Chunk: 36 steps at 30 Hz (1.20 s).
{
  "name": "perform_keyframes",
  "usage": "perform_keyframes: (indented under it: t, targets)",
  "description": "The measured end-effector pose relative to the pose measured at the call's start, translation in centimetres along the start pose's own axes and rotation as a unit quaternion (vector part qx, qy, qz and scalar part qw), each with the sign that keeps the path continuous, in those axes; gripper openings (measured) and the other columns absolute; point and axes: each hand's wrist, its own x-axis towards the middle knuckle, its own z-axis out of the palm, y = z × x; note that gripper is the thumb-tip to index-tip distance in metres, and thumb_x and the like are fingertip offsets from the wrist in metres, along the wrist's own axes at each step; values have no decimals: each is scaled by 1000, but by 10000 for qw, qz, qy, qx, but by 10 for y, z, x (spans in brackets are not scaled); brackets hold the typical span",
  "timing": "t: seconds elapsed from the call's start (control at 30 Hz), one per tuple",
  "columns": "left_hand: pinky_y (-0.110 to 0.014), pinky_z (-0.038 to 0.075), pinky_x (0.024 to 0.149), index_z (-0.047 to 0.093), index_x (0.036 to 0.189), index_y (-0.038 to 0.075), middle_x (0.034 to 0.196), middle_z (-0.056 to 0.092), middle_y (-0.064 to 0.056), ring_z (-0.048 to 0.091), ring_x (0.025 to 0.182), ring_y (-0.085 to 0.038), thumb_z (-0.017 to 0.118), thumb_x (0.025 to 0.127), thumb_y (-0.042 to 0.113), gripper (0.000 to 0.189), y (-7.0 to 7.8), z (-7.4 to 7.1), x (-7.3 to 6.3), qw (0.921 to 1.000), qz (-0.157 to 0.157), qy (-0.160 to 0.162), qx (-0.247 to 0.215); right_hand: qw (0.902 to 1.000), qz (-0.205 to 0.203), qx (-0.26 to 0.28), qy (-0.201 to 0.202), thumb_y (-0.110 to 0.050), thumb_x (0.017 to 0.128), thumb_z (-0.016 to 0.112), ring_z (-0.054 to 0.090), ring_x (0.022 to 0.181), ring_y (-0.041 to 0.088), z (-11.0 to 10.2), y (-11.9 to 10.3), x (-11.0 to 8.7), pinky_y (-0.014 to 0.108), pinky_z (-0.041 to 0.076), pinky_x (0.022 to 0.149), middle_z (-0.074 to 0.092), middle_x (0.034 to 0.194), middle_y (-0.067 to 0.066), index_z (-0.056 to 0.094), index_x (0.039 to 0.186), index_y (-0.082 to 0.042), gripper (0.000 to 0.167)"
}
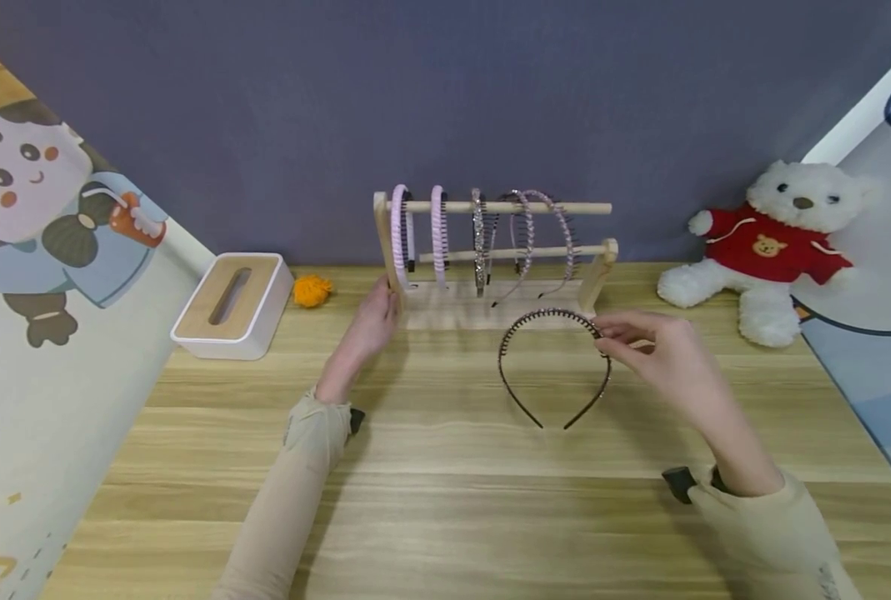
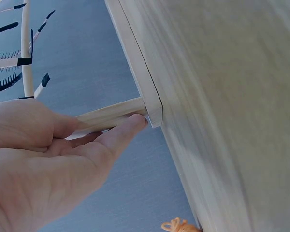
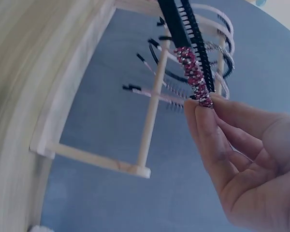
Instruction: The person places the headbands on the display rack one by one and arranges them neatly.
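A dark toothed headband (image 1: 553, 313) hangs above the table, its two ends pointing down. My right hand (image 1: 666, 350) pinches it at its upper right side. In the right wrist view, red and silver beads (image 3: 193, 72) cover part of the band close to the fingertips. A light wooden headband rack (image 1: 445, 317) stands just behind it. My left hand (image 1: 376, 317) grips the left post (image 2: 111, 113) of that rack low down, near the base. Along the rack's bars hang several headbands: pink wrapped ones (image 1: 439, 237), a glittery silver one (image 1: 478, 242) and pink beaded ones to the right.
On the left of the table (image 1: 445, 517) sits a white tissue box (image 1: 253, 337) with a wooden lid. An orange fuzzy ball (image 1: 312, 291) lies beside it. A white teddy bear (image 1: 771, 242) in a red sweater sits at right. A dark wall (image 1: 340, 100) rises behind.
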Motion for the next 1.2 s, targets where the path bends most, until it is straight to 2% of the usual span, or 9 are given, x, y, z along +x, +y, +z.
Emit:
perform_keyframes:
  t: [0.13,0.27,0.4,0.43,0.53,0.67,0.73,0.8,1.2]
  targets:
    - [-59,42,118,33,156,-12,141,54,-36,51,137,-49,32,116,8,45,0,0,1,10000,-34,-18,-38,9995,77,-147,286,1,94,81,62,86,-11,-11,3,-8,4,49,72,79,103,18,79,119,4,25]
    - [-58,42,118,33,156,-12,140,54,-36,51,137,-48,32,116,8,45,1,0,2,10000,-47,-8,-31,9970,153,-362,672,3,93,82,55,85,-21,-23,2,-15,-1,44,72,78,103,20,79,119,3,26]
    - [-58,42,118,33,157,-12,138,55,-34,52,135,-47,32,116,9,45,3,0,2,10000,-92,-20,-31,9940,251,-445,965,5,92,82,54,86,-20,-33,4,-20,-1,44,72,76,106,20,79,121,3,29]
    - [-57,42,118,32,158,-11,138,55,-34,52,136,-47,32,117,9,46,3,0,2,9999,-115,-27,-33,9932,276,-469,1032,6,91,82,54,85,-19,-35,5,-21,-1,44,72,77,105,15,79,121,3,30]
    - [-58,42,118,31,158,-11,139,55,-34,52,136,-47,32,117,9,46,4,0,2,9999,-115,-38,-44,9906,364,-521,1215,7,90,83,54,84,-18,-39,6,-24,-1,44,71,76,103,13,79,121,3,31]
    - [-59,41,119,30,158,-12,140,54,-35,51,137,-48,31,117,9,46,2,1,1,9999,-130,-53,-88,9854,384,-618,1542,5,89,85,55,81,-18,-44,5,-26,-1,43,70,72,94,-15,80,117,2,29]
    - [-59,41,119,30,159,-11,142,53,-35,50,138,-48,31,117,9,47,2,0,1,9998,-147,-64,-97,9828,403,-603,1696,4,89,86,55,80,-16,-45,4,-26,-1,43,70,63,90,-32,81,117,0,29]
    - [-59,42,118,30,158,-11,141,53,-35,51,137,-48,31,117,9,47,1,0,1,9998,-144,-67,-73,9803,458,-554,1842,2,89,86,55,79,-16,-47,5,-26,-1,42,69,57,88,-42,81,117,0,29]
    - [-58,38,121,29,159,-11,147,50,-36,48,141,-48,31,117,9,47,1,0,0,9999,-146,-76,-15,9679,865,-403,2326,-7,92,86,56,81,-11,-51,-2,-18,0,44,71,58,90,-35,79,125,-2,34]
